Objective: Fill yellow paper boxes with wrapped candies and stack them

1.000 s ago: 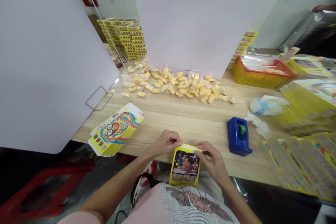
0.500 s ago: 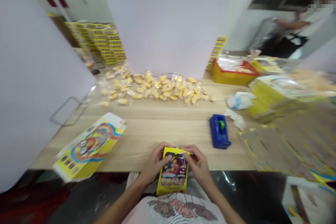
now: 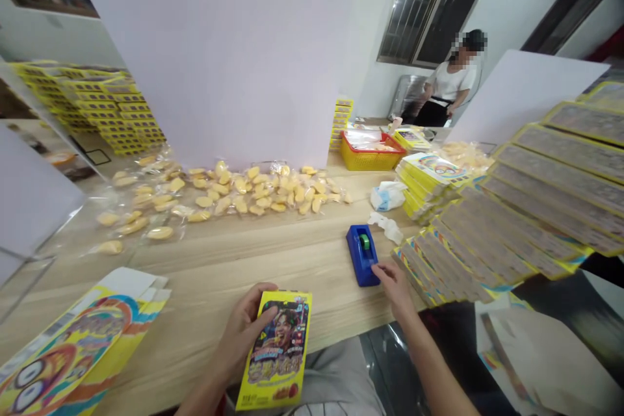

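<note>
My left hand (image 3: pixel 244 325) grips a yellow printed box (image 3: pixel 277 351) by its left side, thumb on the front face, near the table's front edge. Further right, my right hand (image 3: pixel 392 283) is at the front end of a blue tape dispenser (image 3: pixel 361 260) that carries a green roll. Its thumb and forefinger are pinched together by the dispenser's cutting end; any tape between them is too small to make out. At the lower left lies a flat printed carton (image 3: pixel 92 338) in yellow, white and blue.
Wrapped yellow pieces (image 3: pixel 263 192) spread along a white divider (image 3: pixel 234 65). To the right are a yellow-red basket (image 3: pixel 373 159), a blue-white packet (image 3: pixel 389 196), stacked boxes (image 3: pixel 414 188) and a long row of boxes (image 3: pixel 487 227). A person (image 3: pixel 448 84) stands behind.
My right hand has let go of the yellow box and moved right to the tape dispenser. My left hand still holds the box. The view has turned to the right.
</note>
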{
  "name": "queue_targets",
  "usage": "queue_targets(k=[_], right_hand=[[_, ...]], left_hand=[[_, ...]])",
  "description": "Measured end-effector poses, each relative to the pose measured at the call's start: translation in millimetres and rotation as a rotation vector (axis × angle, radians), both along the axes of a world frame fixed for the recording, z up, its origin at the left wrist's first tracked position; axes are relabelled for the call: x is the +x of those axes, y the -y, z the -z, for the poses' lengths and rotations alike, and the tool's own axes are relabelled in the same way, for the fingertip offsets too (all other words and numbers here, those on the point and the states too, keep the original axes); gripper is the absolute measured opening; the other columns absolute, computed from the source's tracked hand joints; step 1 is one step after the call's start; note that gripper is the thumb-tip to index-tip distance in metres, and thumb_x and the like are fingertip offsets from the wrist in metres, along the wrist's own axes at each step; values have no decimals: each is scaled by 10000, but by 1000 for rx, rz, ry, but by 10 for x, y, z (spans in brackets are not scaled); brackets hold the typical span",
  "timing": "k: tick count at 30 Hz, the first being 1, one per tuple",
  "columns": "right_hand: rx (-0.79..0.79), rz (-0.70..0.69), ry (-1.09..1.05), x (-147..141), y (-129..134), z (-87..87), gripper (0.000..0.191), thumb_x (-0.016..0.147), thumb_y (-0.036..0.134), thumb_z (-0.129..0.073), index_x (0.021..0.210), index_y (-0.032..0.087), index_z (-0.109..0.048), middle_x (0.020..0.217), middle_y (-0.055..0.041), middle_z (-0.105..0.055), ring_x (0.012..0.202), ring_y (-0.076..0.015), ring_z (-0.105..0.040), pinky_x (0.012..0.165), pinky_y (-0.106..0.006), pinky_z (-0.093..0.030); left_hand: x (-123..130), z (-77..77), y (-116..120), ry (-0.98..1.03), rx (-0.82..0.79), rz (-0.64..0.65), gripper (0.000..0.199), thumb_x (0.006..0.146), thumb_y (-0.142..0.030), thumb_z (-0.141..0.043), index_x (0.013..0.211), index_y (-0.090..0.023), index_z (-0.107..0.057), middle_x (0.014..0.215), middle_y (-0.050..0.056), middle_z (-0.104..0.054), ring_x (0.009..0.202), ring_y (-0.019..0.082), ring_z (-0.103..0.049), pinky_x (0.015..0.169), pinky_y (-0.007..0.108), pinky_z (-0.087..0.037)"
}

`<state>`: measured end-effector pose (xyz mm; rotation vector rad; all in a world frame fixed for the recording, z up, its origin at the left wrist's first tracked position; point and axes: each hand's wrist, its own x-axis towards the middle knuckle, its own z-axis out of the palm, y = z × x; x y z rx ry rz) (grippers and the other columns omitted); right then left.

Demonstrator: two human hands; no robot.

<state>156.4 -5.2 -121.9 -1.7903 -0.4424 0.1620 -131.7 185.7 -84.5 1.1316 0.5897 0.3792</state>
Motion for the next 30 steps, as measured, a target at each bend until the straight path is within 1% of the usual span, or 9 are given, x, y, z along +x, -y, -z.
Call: queue_targets(k=[5, 9, 13, 18, 22, 24, 25, 27, 30], right_hand=[[47, 107, 63, -134, -116, -10, 285, 655, 452, -710, 664, 167, -708, 795, -54, -585, 789, -199, -558, 682, -313, -470], [130, 200, 104, -269, -73, -17, 299, 709, 456, -690, 736, 159, -703, 898, -71, -559, 875, -198, -551, 684, -287, -476], [212, 220, 140, -438, 11, 141, 312, 774, 466, -636, 746, 157, -666, 958, -84, -580, 881, -190, -566, 701, -282, -488], [181, 290, 93, -497, 77, 422, 297, 762, 444, -647, 705, 153, -639, 991, -95, -569, 927, -207, -550, 780, -334, -488], [183, 256, 39, -579, 186, 411, 283, 757, 435, -648, 687, 164, -608, 910, -78, -568, 879, -212, -539, 798, -373, -479], [172, 122, -21, -667, 206, 256, 262, 784, 428, -630, 723, 175, -595, 884, -65, -560, 841, -202, -536, 773, -356, -483], [150, -10, -51, -709, 183, 142, 249, 805, 421, -615, 746, 180, -590, 875, -59, -556, 833, -198, -535, 765, -342, -482], [72, -381, -83, -772, 49, -128, 238, 847, 404, -577, 754, 185, -576, 836, -44, -551, 818, -186, -531, 752, -307, -466], [-53, -918, -7, -808, -318, -500, 258, 876, 374, -543, 705, 181, -567, 764, -20, -550, 765, -163, -524, 714, -269, -429]], left_hand=[[-34, -3, -58, -31, 90, 64, 439, 803, -348, -669, 1162, -255, -435, 919, 12, -644, 772, 177, -623, 660, 263, -503], [-52, 11, -100, -27, 120, 125, 350, 811, -342, -662, 1080, -242, -462, 887, 3, -630, 746, 163, -615, 641, 246, -495], [-34, 20, -130, -21, 55, 115, 345, 789, -346, -680, 1035, -244, -461, 840, -14, -611, 662, 155, -616, 560, 236, -490], [42, -13, -159, -14, -13, 126, 395, 743, -354, -716, 1026, -233, -469, 814, -15, -607, 603, 150, -613, 520, 232, -482], [96, -95, -191, 1, 52, 182, 365, 742, -355, -716, 1000, -216, -498, 814, -16, -594, 653, 136, -596, 553, 206, -463], [122, -135, -212, 4, 97, 244, 370, 721, -357, -732, 975, -192, -519, 796, -13, -579, 679, 133, -581, 571, 193, -448], [138, -149, -225, 4, 113, 285, 381, 706, -362, -741, 968, -183, -531, 791, -12, -574, 681, 131, -572, 572, 190, -439], [175, -164, -248, 8, 134, 373, 404, 673, -373, -759, 957, -171, -553, 792, -8, -573, 668, 127, -554, 567, 192, -423], [235, -165, -259, 26, 154, 481, 390, 658, -360, -765, 940, -161, -583, 806, -4, -579, 689, 128, -545, 594, 200, -414]])
